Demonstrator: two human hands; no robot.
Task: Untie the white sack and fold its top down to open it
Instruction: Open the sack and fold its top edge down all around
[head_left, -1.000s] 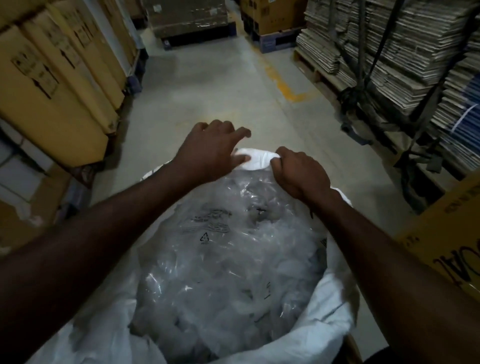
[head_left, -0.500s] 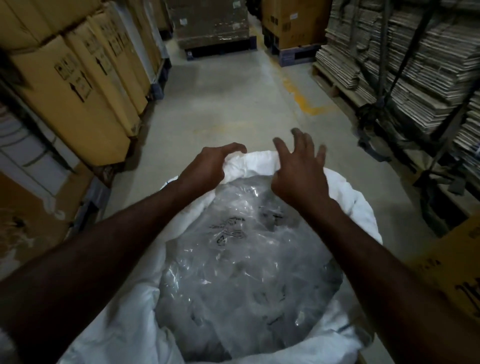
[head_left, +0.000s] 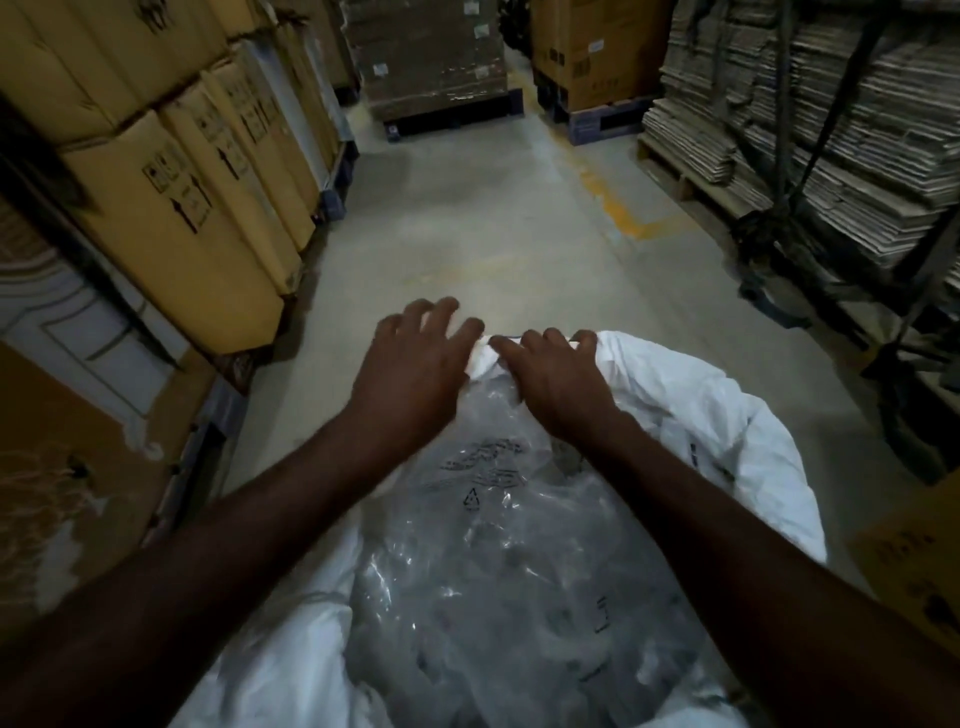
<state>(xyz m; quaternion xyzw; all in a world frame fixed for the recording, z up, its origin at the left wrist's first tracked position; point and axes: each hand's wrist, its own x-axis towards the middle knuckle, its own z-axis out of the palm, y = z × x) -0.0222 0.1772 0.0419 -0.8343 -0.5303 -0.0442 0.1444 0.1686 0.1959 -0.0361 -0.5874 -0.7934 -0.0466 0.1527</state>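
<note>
I see the white sack (head_left: 691, 415) standing on the concrete floor (head_left: 467, 218) of a warehouse aisle, its mouth open and its rim rolled outward; a clear plastic liner (head_left: 498, 571) with black print fills the inside; my left hand (head_left: 410, 374) rests on the far rim with fingers spread and loose, gripping nothing that I can make out; my right hand (head_left: 556, 379), just beside it, curls its fingers over the bunched white fabric and pinches it; stacked cardboard boxes (head_left: 171, 197) line the left side.
</note>
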